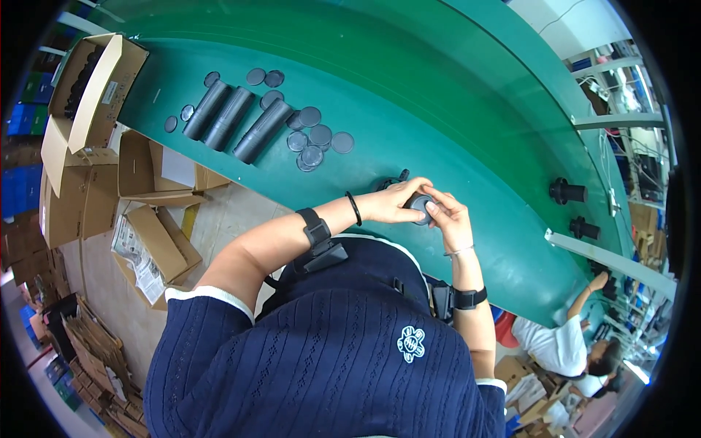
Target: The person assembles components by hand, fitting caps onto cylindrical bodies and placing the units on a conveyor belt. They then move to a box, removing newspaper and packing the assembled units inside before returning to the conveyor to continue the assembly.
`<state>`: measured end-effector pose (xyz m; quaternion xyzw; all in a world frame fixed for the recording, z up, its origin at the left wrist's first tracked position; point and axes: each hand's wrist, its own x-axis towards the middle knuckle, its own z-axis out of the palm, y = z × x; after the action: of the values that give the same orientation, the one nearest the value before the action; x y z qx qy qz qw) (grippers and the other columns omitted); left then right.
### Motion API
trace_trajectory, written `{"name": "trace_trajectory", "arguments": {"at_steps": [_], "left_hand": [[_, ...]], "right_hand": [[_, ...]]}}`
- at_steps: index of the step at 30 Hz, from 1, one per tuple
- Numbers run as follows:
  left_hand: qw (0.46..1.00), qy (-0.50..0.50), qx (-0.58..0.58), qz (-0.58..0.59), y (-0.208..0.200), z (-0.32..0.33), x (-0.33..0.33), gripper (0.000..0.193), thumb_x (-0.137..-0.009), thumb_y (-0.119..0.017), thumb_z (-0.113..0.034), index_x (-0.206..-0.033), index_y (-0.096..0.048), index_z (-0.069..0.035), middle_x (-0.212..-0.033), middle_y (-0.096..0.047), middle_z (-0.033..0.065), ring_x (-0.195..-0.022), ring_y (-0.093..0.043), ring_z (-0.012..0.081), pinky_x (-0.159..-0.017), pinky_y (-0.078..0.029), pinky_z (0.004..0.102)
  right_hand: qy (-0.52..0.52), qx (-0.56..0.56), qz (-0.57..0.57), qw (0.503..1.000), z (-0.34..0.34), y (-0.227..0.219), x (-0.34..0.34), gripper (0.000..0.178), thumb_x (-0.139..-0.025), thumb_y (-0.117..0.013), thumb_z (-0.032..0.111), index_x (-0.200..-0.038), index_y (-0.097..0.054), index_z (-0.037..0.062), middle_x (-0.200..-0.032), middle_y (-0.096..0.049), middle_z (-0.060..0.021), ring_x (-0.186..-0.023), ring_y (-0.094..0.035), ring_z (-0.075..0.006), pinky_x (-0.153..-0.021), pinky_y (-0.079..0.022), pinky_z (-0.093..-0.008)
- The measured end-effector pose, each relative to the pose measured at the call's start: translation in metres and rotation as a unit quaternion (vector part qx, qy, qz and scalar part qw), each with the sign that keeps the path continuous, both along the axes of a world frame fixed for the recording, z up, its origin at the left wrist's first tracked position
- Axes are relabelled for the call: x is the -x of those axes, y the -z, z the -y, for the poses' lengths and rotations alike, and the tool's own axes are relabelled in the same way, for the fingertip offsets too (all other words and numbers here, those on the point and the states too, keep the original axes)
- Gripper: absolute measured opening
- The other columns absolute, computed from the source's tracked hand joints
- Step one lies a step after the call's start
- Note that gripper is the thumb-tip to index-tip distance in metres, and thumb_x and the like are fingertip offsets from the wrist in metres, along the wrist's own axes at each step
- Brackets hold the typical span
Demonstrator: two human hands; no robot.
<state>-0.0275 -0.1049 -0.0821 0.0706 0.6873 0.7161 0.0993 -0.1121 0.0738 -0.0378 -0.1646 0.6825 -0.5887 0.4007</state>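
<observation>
My left hand (398, 202) and my right hand (449, 217) meet over the near edge of a green conveyor belt (438, 109). Together they grip a small dark round part (420, 206), with fingers of both hands pressed on it. Another small black piece (394, 179) lies on the belt just behind my left hand. Further left on the belt lie three dark grey tubes (234, 120) side by side. Several dark round caps (314, 139) are scattered around the tubes.
Two black assembled parts (568, 192) (584, 228) stand on the belt to the right. Open cardboard boxes (91, 87) sit at the belt's left end and on the floor (153, 248). Another person (562, 343) works at the lower right.
</observation>
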Motion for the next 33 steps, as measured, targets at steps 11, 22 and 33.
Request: {"name": "trace_trajectory", "arguments": {"at_steps": [11,22,33], "left_hand": [[0.997,0.027,0.055,-0.038,-0.007,0.008,0.004,0.073,-0.073,-0.076,-0.025,-0.130,-0.036,-0.003,-0.124,-0.045,0.0171,-0.121,-0.043,0.0288,-0.100,-0.037,0.0385],[0.991,0.014,0.105,-0.082,-0.003,0.004,0.002,0.073,-0.076,-0.074,-0.045,-0.125,-0.040,-0.002,-0.118,-0.047,0.0178,-0.114,-0.046,0.0321,-0.099,-0.036,0.0404],[0.989,-0.002,0.121,-0.091,0.005,-0.004,-0.001,0.058,-0.087,-0.062,-0.044,-0.119,-0.043,-0.001,-0.110,-0.049,0.0174,-0.106,-0.048,0.0328,-0.093,-0.038,0.0416]], "right_hand": [[-0.162,-0.122,-0.364,0.909,0.007,-0.042,-0.004,0.066,-0.063,-0.081,0.014,-0.124,-0.058,0.0078,-0.118,-0.054,-0.0123,-0.103,-0.056,-0.0258,-0.079,-0.050,-0.0332],[-0.152,-0.121,-0.448,0.873,0.009,-0.044,-0.008,0.062,-0.057,-0.079,0.006,-0.117,-0.061,0.0038,-0.110,-0.058,-0.0121,-0.099,-0.055,-0.0301,-0.087,-0.048,-0.0374],[-0.167,-0.161,-0.464,0.855,0.015,-0.051,-0.014,0.058,-0.056,-0.079,0.004,-0.112,-0.063,0.0004,-0.100,-0.057,-0.0117,-0.094,-0.055,-0.0288,-0.083,-0.048,-0.0364]]}}
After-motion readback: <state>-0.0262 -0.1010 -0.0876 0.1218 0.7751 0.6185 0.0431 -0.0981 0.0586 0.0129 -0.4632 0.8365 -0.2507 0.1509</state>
